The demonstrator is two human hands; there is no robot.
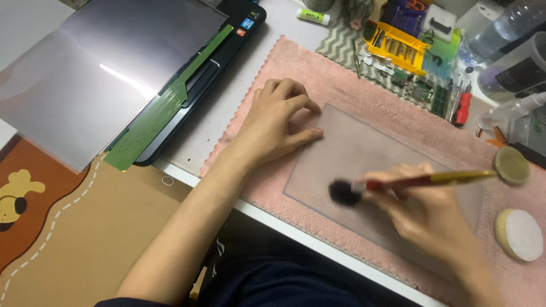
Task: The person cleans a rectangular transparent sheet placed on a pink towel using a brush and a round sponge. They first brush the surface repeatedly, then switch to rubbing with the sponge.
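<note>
A translucent grey sheet (352,153) lies flat on a pink fuzzy cloth (341,85) spread over the white table. My left hand (278,122) rests on the sheet's left corner with curled fingers, pressing it down. My right hand (421,210) grips a brush with a red and gold handle (432,180). The brush's black bristle head (343,192) touches the sheet near its front left edge.
A laptop base (222,68) with a detached grey screen panel (96,74) and green tape lies at the left. Two round pads (518,234) sit right of the sheet. A yellow bit holder (398,45), circuit parts, a glue stick (313,16) and plastic bottles (506,28) crowd the back.
</note>
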